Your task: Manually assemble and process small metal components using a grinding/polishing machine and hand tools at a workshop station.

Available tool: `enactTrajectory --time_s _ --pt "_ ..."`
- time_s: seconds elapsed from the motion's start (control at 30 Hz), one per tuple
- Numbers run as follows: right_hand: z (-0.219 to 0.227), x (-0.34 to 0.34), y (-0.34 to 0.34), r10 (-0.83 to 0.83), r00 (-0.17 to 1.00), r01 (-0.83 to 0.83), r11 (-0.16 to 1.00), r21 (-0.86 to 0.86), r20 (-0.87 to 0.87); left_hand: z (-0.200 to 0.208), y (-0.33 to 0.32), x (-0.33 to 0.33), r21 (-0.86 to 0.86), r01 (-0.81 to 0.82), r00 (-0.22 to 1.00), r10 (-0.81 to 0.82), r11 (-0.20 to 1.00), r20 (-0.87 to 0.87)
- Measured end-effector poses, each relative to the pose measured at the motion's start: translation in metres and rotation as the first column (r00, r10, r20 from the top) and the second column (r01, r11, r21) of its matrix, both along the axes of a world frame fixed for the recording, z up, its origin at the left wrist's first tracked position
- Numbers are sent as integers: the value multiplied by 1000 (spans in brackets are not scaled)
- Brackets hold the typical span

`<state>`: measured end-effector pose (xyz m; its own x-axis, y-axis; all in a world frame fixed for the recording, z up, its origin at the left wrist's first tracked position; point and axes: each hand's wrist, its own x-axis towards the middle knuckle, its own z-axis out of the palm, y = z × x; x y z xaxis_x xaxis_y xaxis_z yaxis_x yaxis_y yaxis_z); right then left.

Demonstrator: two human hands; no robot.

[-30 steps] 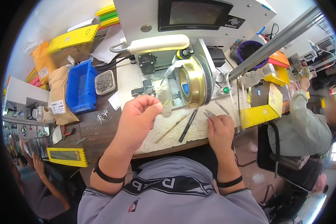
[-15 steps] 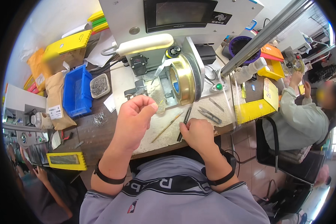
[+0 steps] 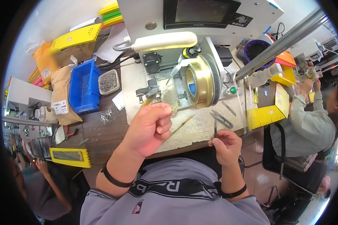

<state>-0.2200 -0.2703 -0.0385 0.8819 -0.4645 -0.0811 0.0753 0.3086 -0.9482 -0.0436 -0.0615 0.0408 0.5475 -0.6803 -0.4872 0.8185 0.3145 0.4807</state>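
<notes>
My left hand (image 3: 148,129) is closed in a pinch in front of the bench machine, with a tiny yellowish piece (image 3: 174,108) at its fingertips. What exactly that piece is, I cannot make out. My right hand (image 3: 228,145), near the front edge of the bench, grips slim dark tweezers (image 3: 215,130), their tips pointing away from me. Beyond the left hand stand a small metal clamp fixture (image 3: 151,90) and a brass-coloured wheel (image 3: 203,84) on the machine. Between my hands a thin brown stick (image 3: 182,125) lies partly behind my left hand. Spring snips (image 3: 222,119) rest just beyond the tweezers.
A white lamp arm (image 3: 165,41) spans the machine below its dark screen (image 3: 199,11). On the left are a blue bin (image 3: 84,88), a dish of small metal parts (image 3: 109,82) and loose wire parts (image 3: 107,117). A yellow holder (image 3: 266,117) sits right; a co-worker (image 3: 308,112) sits beyond it.
My right hand has picked the dark tweezers up from the bench and drawn them right and nearer to me. The left hand stays pinched. The whole view has shifted slightly.
</notes>
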Motion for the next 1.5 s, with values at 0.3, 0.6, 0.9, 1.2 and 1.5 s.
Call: enactTrajectory --time_s 0.3,0.6,0.9,1.2,1.5 --pt "26 27 30 183 981 -124 850 -512 65 -6 2 -2 -226 20 972 -72 974 -224" --pt "39 57 36 113 983 68 511 -857 146 -3 1 -3 -170 61 981 -90 984 -171" --pt "36 62 35 65 978 142 479 -866 197 -2 1 -2 -205 65 968 -112 977 -226" --pt "38 61 35 35 983 141 481 -865 180 -3 0 -3 -235 74 974 -121 969 -189" --pt "36 61 36 24 979 166 479 -862 202 1 -3 -4 -175 52 985 -80 983 -154"
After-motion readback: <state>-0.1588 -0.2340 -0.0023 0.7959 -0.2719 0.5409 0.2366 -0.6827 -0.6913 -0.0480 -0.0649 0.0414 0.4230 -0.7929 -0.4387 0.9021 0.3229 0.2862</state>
